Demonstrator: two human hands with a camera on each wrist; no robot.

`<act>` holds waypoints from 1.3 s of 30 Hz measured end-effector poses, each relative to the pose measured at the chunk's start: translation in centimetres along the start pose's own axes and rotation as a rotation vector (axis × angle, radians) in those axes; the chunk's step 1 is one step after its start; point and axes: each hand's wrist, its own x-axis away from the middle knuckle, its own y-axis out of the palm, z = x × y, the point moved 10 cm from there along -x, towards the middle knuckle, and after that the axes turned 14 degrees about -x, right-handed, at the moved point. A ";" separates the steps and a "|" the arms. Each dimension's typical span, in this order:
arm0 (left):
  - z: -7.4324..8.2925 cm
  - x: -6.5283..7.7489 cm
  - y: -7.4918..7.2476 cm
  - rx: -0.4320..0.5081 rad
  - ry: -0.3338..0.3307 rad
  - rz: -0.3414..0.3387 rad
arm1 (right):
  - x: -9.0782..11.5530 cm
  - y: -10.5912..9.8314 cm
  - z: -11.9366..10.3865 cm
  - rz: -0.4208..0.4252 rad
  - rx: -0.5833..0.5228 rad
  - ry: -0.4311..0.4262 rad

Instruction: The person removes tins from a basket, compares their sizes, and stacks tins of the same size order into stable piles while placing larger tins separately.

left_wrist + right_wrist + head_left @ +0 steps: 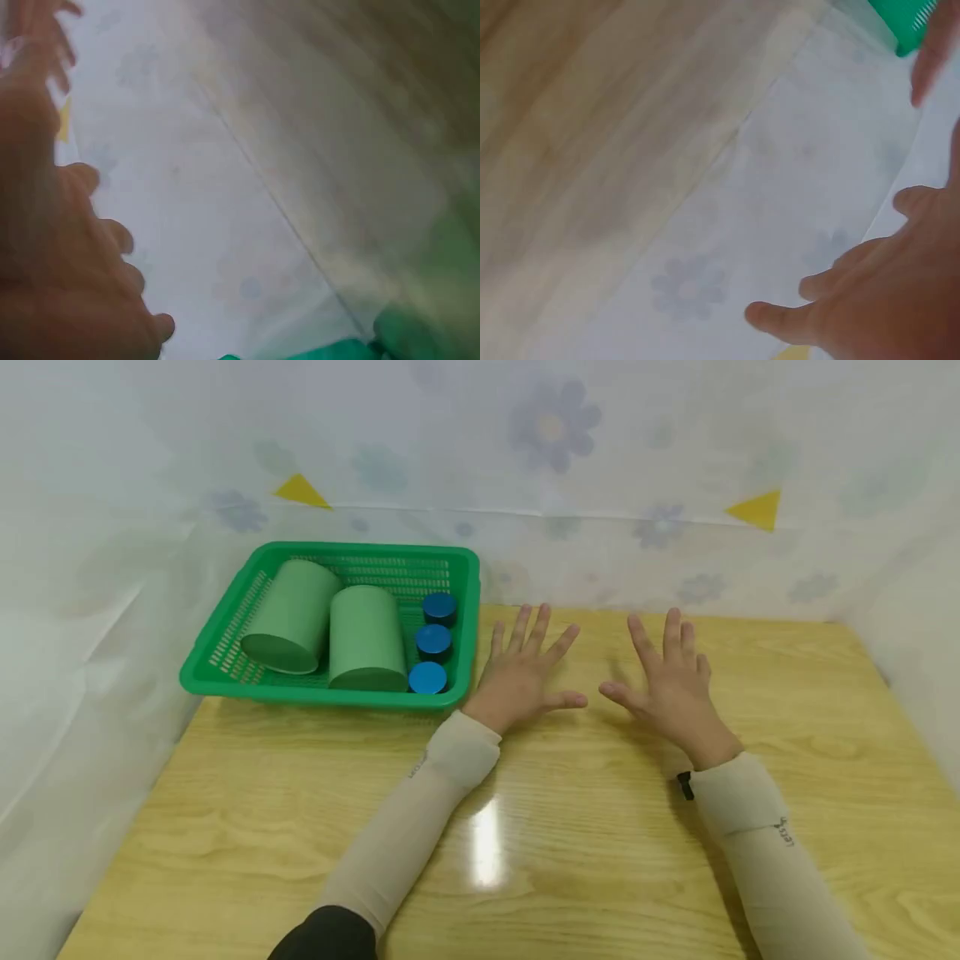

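Observation:
Both hands hold nothing, their fingers spread out straight over the table. In the head view my left hand (519,681) is just right of the green basket (330,697), close to its right rim. My right hand (677,697) lies farther right, its thumb pointing toward the left thumb with a small gap between them. Inside the basket two light green cylinders (367,639) (294,614) lie at the left and middle. Three blue round caps or lids (433,642) form a row along the basket's right side. The left wrist view shows the left hand (67,277); the right wrist view shows the right hand (885,285).
The wooden table (585,860) reaches back to a white flower-patterned sheet (465,435), which also hangs at both sides. Two yellow triangles (757,511) (302,492) mark the sheet at the back. A light reflection shows on the tabletop between the forearms.

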 end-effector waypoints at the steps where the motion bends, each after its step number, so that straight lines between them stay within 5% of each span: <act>1: 0.1 0.1 -0.2 -0.009 0.001 0.001 | 0.1 0.0 -0.4 0.008 0.024 -0.018; 10: 0.8 1.4 -2.4 -0.044 0.001 0.051 | 1.1 -0.8 -3.3 0.065 0.128 -0.098; 20: -0.2 3.6 -6.0 0.032 0.023 0.118 | 0.9 -1.4 -5.5 0.018 0.082 -0.114; 32: -6.3 7.6 -9.1 0.098 -0.025 0.152 | -1.0 -1.6 -9.2 -0.007 0.063 -0.169; 39: -12.2 11.8 -9.7 0.151 -0.081 0.210 | -2.0 -1.2 -11.4 -0.016 0.066 -0.186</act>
